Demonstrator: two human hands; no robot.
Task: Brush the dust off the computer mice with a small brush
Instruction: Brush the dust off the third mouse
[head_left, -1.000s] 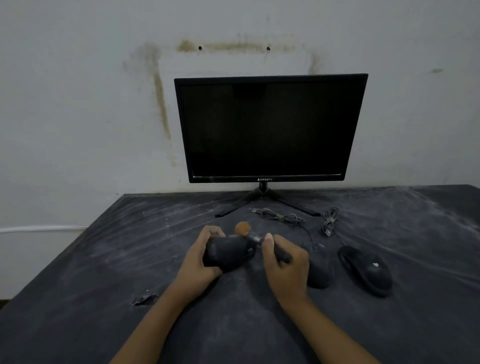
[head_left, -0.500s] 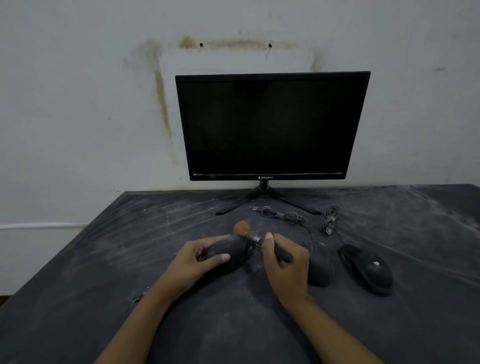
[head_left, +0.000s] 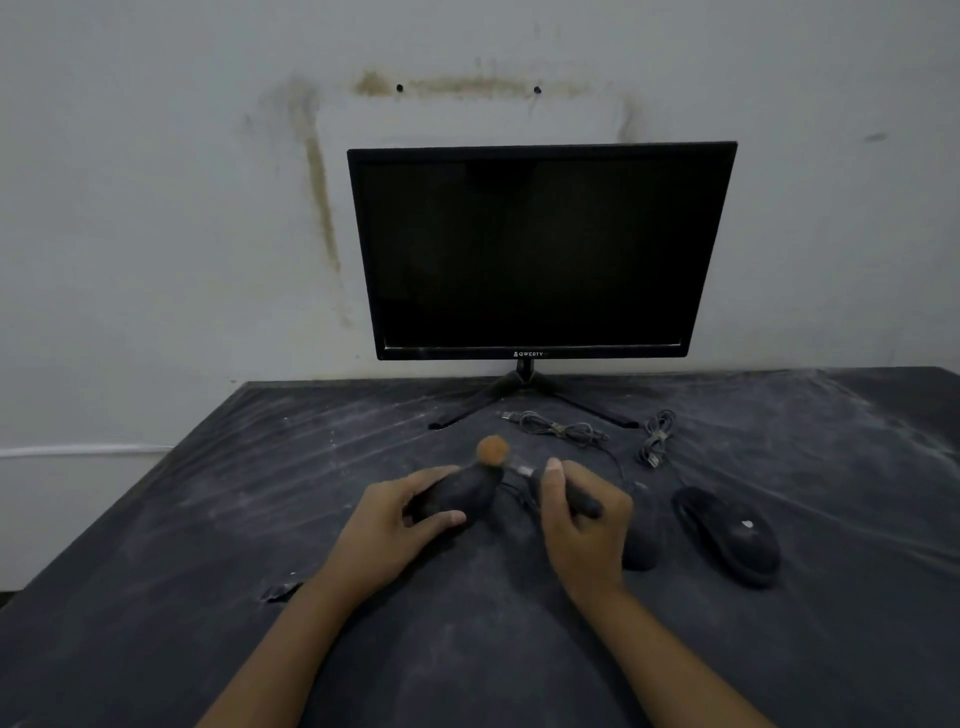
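My left hand (head_left: 387, 525) grips a black computer mouse (head_left: 462, 493) on the dusty dark table (head_left: 208, 519), thumb on its near side and fingers over its far side. My right hand (head_left: 584, 519) holds a small brush (head_left: 519, 467) by its dark handle; the orange-brown bristle head touches the far end of that mouse. A second black mouse (head_left: 644, 530) lies just right of my right hand, partly hidden by it. A third black mouse (head_left: 727, 535) with a small white mark lies further right.
A black monitor (head_left: 540, 249) on a tripod foot stands at the back against the stained wall. Two bundled mouse cables (head_left: 566, 428) (head_left: 657, 436) lie between the monitor foot and the mice. A small scrap (head_left: 280, 590) lies near my left forearm.
My left hand shifted its grip on the mouse, the thumb coming round to the near side. The brush head stays at the mouse's far end. The view moved slightly.
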